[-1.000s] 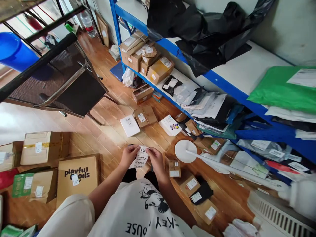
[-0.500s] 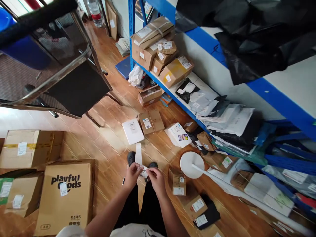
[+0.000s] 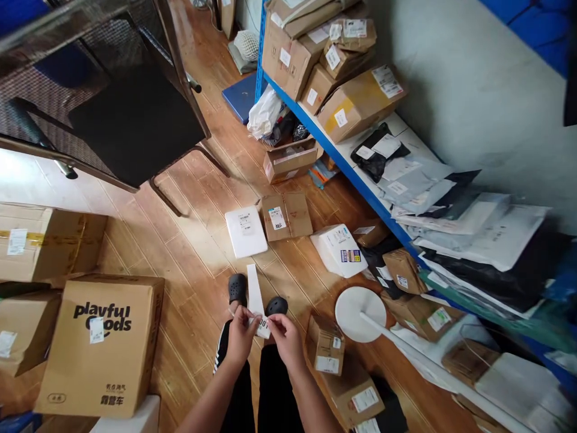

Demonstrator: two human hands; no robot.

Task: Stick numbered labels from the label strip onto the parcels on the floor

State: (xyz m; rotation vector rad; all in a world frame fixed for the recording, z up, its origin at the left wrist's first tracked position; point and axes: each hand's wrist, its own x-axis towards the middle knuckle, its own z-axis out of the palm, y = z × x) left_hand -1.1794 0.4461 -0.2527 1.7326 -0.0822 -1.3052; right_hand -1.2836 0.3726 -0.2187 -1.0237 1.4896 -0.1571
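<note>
Left hand [image 3: 240,338] and right hand [image 3: 285,341] both pinching paper strip [image 3: 255,291], tail extending forward. White parcel [image 3: 246,233] ahead of hands.

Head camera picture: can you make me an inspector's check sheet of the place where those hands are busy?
Surface: wooden floor, with bare boards showing.
Job's things: white paper strip, with printed digits at its near end.
Clutter: "playful goods" carton at left; white flat package, brown box and white parcel ahead of the dark shoes.
Grip: left hand and right hand both pinch the strip.
Cables: cannot tell; a thin line near the white pole is unclear.
Surroundings: black chair at upper left; blue-edged shelf holding parcels at right.
</note>
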